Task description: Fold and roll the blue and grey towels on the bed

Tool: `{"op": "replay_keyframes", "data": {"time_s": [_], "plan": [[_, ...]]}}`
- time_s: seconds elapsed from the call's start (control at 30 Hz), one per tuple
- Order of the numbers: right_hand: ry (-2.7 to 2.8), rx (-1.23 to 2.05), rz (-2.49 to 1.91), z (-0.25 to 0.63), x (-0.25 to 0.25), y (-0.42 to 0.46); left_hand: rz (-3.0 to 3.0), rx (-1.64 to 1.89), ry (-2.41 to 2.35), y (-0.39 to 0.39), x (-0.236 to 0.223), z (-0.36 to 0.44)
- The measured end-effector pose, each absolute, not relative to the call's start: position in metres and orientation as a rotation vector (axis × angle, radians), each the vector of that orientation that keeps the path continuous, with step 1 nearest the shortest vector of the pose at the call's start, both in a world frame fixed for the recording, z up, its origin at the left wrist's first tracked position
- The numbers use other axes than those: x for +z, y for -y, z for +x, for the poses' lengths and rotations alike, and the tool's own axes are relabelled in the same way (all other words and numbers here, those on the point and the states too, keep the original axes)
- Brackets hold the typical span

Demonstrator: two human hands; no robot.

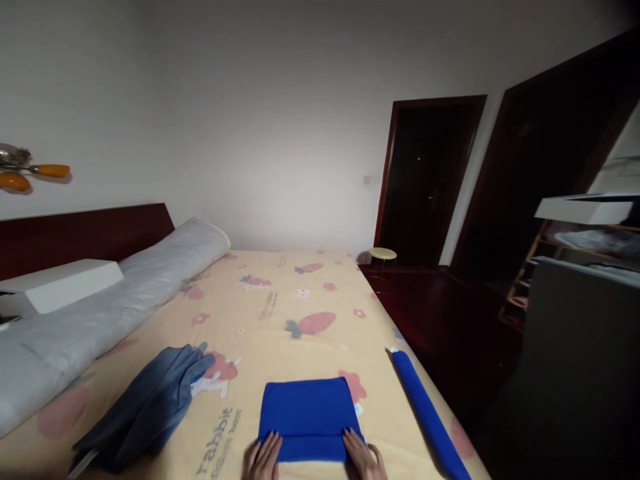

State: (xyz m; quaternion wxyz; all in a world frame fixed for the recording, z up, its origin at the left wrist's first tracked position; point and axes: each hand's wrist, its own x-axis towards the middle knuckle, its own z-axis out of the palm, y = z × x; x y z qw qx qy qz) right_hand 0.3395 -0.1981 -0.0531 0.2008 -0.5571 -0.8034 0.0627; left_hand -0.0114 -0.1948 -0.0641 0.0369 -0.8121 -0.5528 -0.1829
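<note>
A flat, folded blue cloth [309, 408] lies on the bed, with a narrow strip turned over along its near edge. My left hand [265, 456] rests on the cloth's near left corner, fingers stretched forward. At the near right corner lies my right hand [364, 455], fingers extended on the strip and thumb apart. Both hands are open and press on the fabric; the wrists are out of frame. To the right, a long, narrow blue piece [431, 417] of folded cloth lies along the bed's edge. On the left is a crumpled dark blue garment [150, 407].
The bed has a yellow printed sheet [280, 353]. A rolled grey mattress or quilt [150, 287] and a white box [75, 283] lie by the headboard [90, 237]. A stool [383, 254] stands beyond the bed's right edge, near a dark door [430, 187]. Shelving [590, 240] is at right.
</note>
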Motion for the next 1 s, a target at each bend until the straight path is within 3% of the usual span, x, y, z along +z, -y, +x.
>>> {"op": "replay_keyframes", "data": {"time_s": [0.3, 0.67, 1.0], "plan": [[2.138, -0.306, -1.418, 0.322, -0.037, 0.197, -2.289, -0.695, 2.105, 0.202, -0.029, 0.011], [2.091, 0.014, -1.688, 0.302, 0.021, 0.218, -2.195, -0.700, 2.243, 0.216, 0.004, 0.019], [2.017, -0.141, -1.722, 0.294, 0.000, 0.207, -2.126, -0.559, 2.412, 0.201, 0.017, 0.023]]}}
